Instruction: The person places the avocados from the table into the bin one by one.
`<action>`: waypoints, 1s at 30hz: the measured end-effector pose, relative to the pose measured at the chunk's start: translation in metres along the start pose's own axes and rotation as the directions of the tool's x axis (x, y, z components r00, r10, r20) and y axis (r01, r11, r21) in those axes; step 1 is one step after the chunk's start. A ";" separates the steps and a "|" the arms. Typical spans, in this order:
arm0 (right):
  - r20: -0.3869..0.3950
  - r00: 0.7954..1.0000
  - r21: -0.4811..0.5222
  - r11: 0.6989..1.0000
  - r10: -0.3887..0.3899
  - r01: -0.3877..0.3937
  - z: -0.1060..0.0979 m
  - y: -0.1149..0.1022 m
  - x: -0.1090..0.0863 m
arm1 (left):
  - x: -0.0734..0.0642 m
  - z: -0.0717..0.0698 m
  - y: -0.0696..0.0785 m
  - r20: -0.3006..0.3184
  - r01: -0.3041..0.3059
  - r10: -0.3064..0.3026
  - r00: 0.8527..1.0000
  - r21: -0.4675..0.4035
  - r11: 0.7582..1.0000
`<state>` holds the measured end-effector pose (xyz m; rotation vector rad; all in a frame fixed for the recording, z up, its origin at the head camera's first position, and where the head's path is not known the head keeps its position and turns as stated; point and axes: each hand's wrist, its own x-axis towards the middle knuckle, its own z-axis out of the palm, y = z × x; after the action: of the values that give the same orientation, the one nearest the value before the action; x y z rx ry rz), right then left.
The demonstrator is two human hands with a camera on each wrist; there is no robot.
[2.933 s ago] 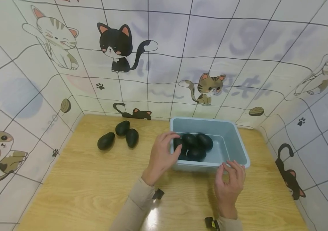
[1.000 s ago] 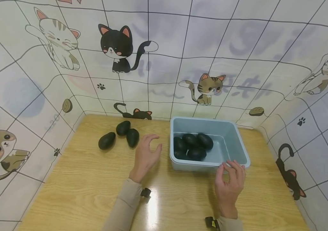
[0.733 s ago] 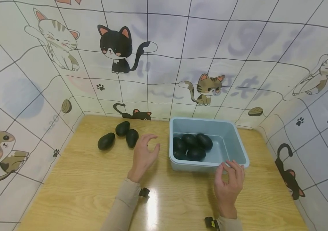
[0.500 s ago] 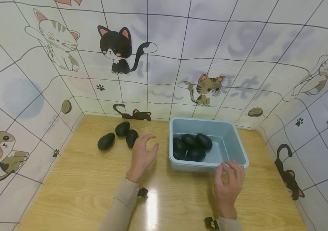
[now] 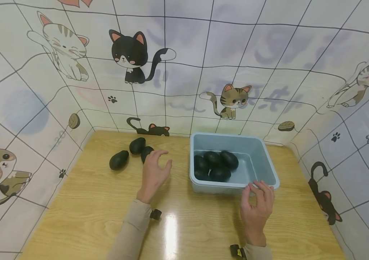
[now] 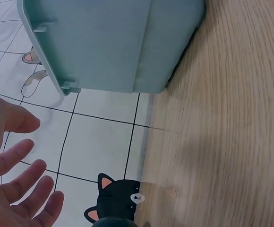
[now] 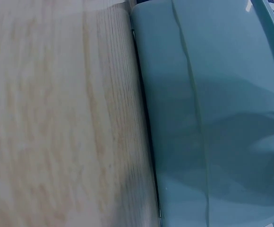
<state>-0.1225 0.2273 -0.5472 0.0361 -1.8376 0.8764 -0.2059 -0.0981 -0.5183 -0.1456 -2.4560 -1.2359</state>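
Note:
My left hand (image 5: 153,175) is over the table, its thumb and fingers spread in a loose curve with nothing between them. It covers part of one dark avocado (image 5: 146,153); whether it touches that fruit I cannot tell. Beside that one lie two more avocados, one behind (image 5: 137,145) and one at the left (image 5: 119,160). A light blue plastic box (image 5: 248,169) holds several avocados (image 5: 220,173) in its left half. My right hand (image 5: 257,211) holds the box's front rim near the right corner, thumb outside. The left wrist view shows the fingers (image 6: 26,182) apart from the box (image 6: 99,47).
The wooden table (image 5: 100,213) backs onto a wall covering (image 5: 184,72) printed with cartoon cats. More of this covering rises at both sides. A small black wrist camera (image 5: 156,214) sits on the left sleeve, another (image 5: 236,250) on the right.
My left hand has moved from the box's left side out to the left, towards the loose avocados, and now partly hides one. The right hand stays at the rim.

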 end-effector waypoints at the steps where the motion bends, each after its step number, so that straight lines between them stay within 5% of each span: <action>1: 0.003 1.000 -0.001 1.000 0.004 -0.004 0.000 0.000 0.000 | 0.000 0.000 -0.001 -0.003 0.001 -0.001 1.000 0.001 1.000; 12: -0.019 1.000 0.006 1.000 0.000 0.000 0.002 0.000 0.001 | 0.003 -0.002 -0.013 -0.011 -0.011 0.013 1.000 0.098 0.995; 30: 0.000 1.000 -0.001 1.000 0.000 0.000 0.000 0.002 0.000 | 0.005 -0.003 -0.037 -0.032 0.065 -0.063 0.998 0.089 0.994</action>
<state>-0.1231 0.2283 -0.5484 0.0355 -1.8374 0.8759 -0.2194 -0.1231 -0.5424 -0.0246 -2.5037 -1.1426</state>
